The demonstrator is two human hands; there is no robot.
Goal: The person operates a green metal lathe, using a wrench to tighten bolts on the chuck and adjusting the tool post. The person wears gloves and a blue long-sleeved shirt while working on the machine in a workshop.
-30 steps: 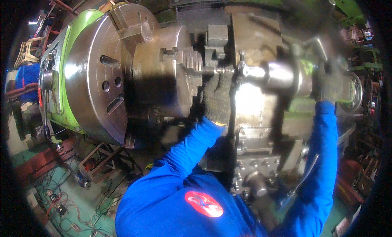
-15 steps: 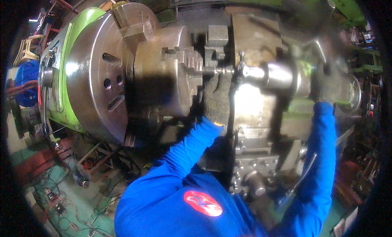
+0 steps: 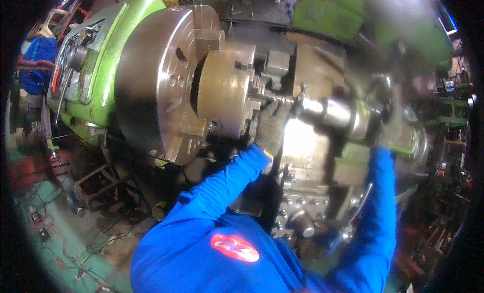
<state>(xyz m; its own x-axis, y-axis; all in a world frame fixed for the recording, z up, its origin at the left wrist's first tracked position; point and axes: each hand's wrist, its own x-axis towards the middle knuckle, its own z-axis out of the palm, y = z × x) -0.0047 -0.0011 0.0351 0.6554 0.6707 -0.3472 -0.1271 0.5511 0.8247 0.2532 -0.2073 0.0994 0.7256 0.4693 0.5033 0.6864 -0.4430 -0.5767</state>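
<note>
My left hand (image 3: pixel 274 126), in a dark knitted glove, has its fingers bent up against a drill bit (image 3: pixel 283 99). The bit lies level between the jaws of a lathe chuck (image 3: pixel 227 91) and a shiny drill chuck (image 3: pixel 310 107) on the tailstock (image 3: pixel 357 119). Part of the bit is behind the fingertips. At the tailstock's right part, my gloved right hand (image 3: pixel 389 129) is closed round a lever (image 3: pixel 396 94); motion smears both the hand and the lever.
A big round faceplate (image 3: pixel 146 86) with jaws carries the chuck at the left, beside the green headstock (image 3: pixel 108 66). Below the tailstock sits the bolted tool post (image 3: pixel 302 223). Cables (image 3: pixel 75 262) lie on the green floor at lower left.
The whole view has shifted and tilted, so the lathe appears turned. My left hand stays at the drill bit. My right hand stays by the tailstock, with the lever now at a different angle.
</note>
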